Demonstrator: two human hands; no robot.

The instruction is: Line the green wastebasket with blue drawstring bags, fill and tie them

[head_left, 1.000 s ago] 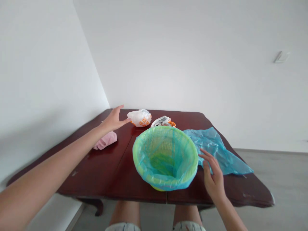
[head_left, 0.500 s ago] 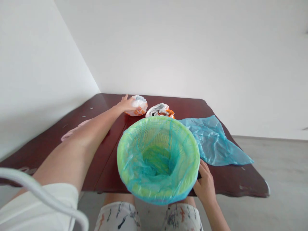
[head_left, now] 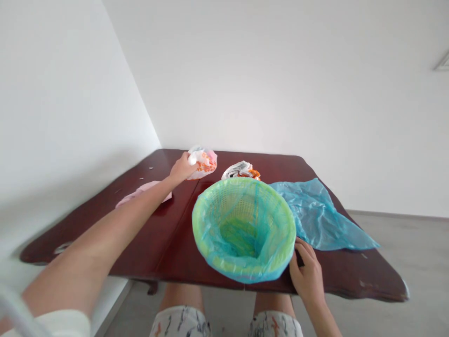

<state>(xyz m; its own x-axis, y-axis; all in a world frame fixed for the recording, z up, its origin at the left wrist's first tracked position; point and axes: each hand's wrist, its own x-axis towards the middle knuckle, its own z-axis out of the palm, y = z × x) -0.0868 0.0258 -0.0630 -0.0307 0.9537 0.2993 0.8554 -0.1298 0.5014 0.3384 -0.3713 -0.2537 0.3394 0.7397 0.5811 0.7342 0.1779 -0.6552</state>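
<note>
My left hand [head_left: 182,167] reaches to the far side of the table, its fingers closed on a crumpled white plastic bag [head_left: 204,164] with orange print. Near the front edge stands a green mesh wastebasket [head_left: 199,206], lined with a thin blue bag [head_left: 242,269] folded over its rim. Beside the basket's right side is my right hand [head_left: 307,271], fingers curled near the rim; part of them is hidden, and I cannot tell whether they grip it. Behind the basket lies another crumpled white and orange plastic bag [head_left: 240,171].
A flat blue plastic bag [head_left: 319,215] lies on the right of the dark red table [head_left: 168,252]. Folded pink cloth [head_left: 140,189] rests at the left, partly behind my left forearm. White walls border the table at the left and back.
My left hand has closed on the white and orange bag and bunched it up. The view has shifted, and the basket appears a little farther right and more upright.
</note>
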